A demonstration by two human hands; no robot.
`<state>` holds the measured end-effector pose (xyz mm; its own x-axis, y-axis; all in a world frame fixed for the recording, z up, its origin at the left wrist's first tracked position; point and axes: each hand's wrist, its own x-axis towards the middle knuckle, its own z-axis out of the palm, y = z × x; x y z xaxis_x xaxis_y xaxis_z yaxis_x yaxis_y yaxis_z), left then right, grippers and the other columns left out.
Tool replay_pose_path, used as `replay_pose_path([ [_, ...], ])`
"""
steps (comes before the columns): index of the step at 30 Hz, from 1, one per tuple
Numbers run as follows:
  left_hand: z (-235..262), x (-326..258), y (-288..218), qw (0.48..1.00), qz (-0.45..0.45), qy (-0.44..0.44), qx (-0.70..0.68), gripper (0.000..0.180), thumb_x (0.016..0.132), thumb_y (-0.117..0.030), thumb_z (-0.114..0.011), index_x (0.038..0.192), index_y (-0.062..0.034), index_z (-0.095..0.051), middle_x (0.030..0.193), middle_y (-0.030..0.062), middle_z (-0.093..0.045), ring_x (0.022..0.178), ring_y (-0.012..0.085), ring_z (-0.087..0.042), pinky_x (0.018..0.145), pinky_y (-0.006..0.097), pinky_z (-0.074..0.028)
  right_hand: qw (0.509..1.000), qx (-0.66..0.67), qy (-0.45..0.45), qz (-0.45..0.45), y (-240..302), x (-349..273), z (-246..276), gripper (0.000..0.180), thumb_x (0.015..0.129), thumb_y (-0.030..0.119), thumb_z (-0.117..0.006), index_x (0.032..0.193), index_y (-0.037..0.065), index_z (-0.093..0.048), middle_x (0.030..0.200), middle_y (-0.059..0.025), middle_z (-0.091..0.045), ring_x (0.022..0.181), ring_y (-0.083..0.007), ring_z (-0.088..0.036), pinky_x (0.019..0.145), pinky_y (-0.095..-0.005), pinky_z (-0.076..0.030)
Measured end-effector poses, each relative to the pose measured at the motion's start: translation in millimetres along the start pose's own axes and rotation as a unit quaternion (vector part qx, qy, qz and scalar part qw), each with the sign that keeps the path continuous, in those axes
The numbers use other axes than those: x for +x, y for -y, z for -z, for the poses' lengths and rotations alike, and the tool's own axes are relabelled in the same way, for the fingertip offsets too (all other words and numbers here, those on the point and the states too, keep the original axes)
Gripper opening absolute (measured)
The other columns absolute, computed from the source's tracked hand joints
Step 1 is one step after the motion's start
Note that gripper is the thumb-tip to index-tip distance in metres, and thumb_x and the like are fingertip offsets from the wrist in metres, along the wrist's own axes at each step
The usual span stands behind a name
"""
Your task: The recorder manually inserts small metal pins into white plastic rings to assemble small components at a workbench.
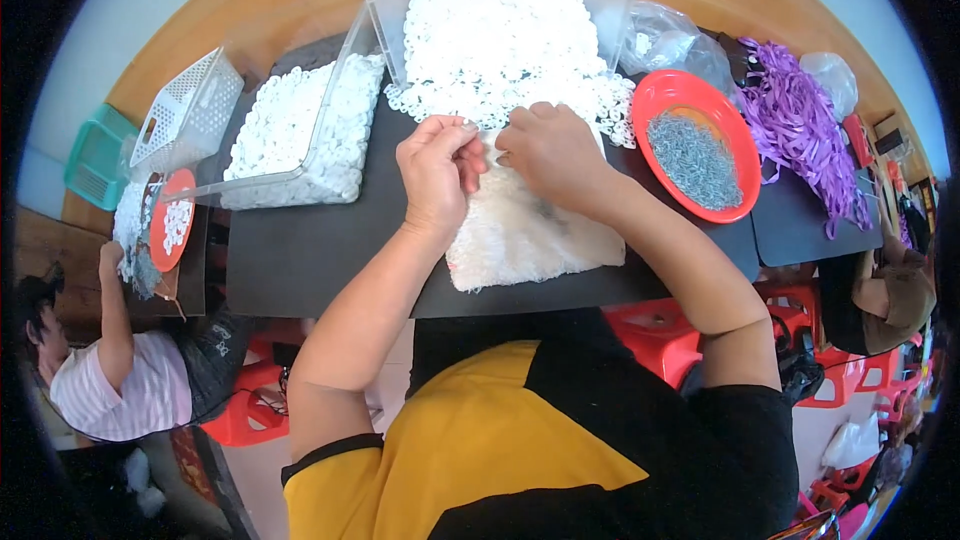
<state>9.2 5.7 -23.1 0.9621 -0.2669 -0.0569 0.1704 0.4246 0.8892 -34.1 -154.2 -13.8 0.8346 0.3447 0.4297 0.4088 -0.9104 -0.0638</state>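
My left grip point(434, 170) has thumb and forefinger drawn narrow, fingertips near my right grip point(553, 152), whose fingers curl down with knuckles up; I cannot tell whether a small piece sits between the fingertips of either. Right under my right grip, and spreading back between my forearms, lies a cream cloth point(530, 245) with a frayed edge, flat on the dark desk point(320, 255). Just beyond both grips are loose small white rings point(590, 100), spilling from a clear bin point(622, 0) whose open side faces me; a deep heap of the same rings fills its lower part. Near my right grip, on its outer side, is a red bowl point(749, 165) with a bed of thin silvery metal pins point(695, 160). To the left of my left grip stands a clear box point(270, 180) filled with more white pieces point(295, 115). Farther right of my grip, past the bowl, purple ribbons point(800, 120) lie tangled, with a clear bag point(675, 45) behind the bowl. Well off to my grip's left are a white basket point(190, 110), a green basket point(95, 165) and a seated person point(120, 380) reaching toward a small orange plate point(182, 182) of white pieces.
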Motion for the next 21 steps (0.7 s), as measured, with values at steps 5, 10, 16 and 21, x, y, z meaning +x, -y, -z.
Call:
replay_pose_path([
  [5,-3,-2,-1,1.0,-0.001,0.008,0.0,0.008,0.083,-0.007,-0.059,0.083,0.0017,-0.058,0.066,0.0084,-0.059,0.047,0.012,-0.052,0.038,0.023,-0.035,0.999,0.037,0.001,0.001,-2,-4,-11,0.009,0.071,0.014,-0.068,0.079,0.011,-0.063,0.085,-0.0057,-0.057,0.087,-0.027,-0.056,0.076,-0.0397,-0.043],
  [10,-4,-3,-4,1.0,0.007,0.009,0.001,0.007,0.083,-0.005,-0.06,0.083,0.0017,-0.058,0.066,0.0084,-0.06,0.048,0.0119,-0.053,0.039,0.022,-0.036,0.995,0.098,0.001,-0.006,-1,-6,-8,0.013,0.069,0.012,-0.068,0.079,0.011,-0.061,0.085,-0.0056,-0.056,0.087,-0.027,-0.056,0.076,-0.0402,-0.043],
  [16,-8,-6,-2,1.0,-0.002,0.024,0.015,0.004,0.084,-0.003,-0.059,0.083,0.0019,-0.058,0.067,0.0084,-0.06,0.048,0.0115,-0.053,0.04,0.022,-0.036,0.997,0.076,-0.019,-0.013,-3,-7,-5,0.011,0.072,0.009,-0.068,0.081,0.007,-0.063,0.08,-0.005,-0.06,0.081,-0.024,-0.059,0.072,-0.0373,-0.045],
  [21,-11,-12,2,0.997,-0.029,0.04,0.063,0.004,0.086,-0.003,-0.058,0.085,0.0013,-0.059,0.067,0.0061,-0.06,0.05,0.0085,-0.052,0.041,0.021,-0.036,0.764,0.573,-0.044,-0.292,-17,-6,13,0.011,0.085,0.009,-0.064,0.093,0.001,-0.067,0.078,-0.0028,-0.065,0.072,-0.0098,-0.058,0.067,-0.0231,-0.044],
])
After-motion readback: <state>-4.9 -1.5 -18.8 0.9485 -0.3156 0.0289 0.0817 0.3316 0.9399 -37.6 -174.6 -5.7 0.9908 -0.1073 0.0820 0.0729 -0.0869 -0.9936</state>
